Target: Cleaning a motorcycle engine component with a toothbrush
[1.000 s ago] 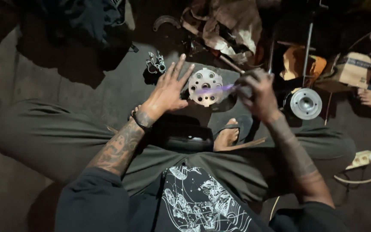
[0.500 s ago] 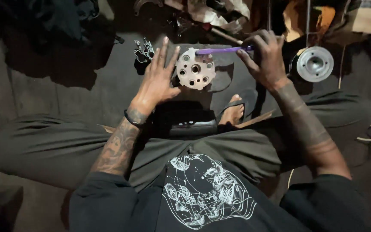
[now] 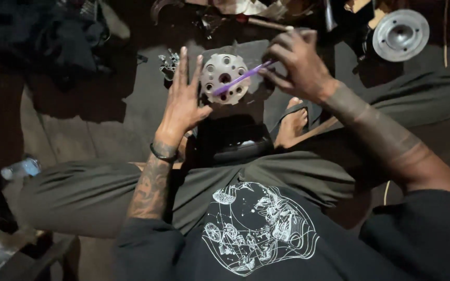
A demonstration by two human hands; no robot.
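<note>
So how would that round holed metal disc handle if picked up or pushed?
The disc looks like thick metal, so probably stiff and heavy for its size. Being round, it might roll on edge. The left hand props it with open fingers while the right hand works a purple stick.

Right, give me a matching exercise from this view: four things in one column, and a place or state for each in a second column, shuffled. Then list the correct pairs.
Things:
1. Perforated metal disc
2. Purple brush
3. Round metal hub
4. Plastic bottle

Places or states:
A. Lying at the left edge of the floor, beside the knee
B. Pinched in the right hand, its tip on the disc
C. Propped by the open left hand, facing the camera
D. Lying at the top right, untouched

Pairs: 1-C, 2-B, 3-D, 4-A
</note>
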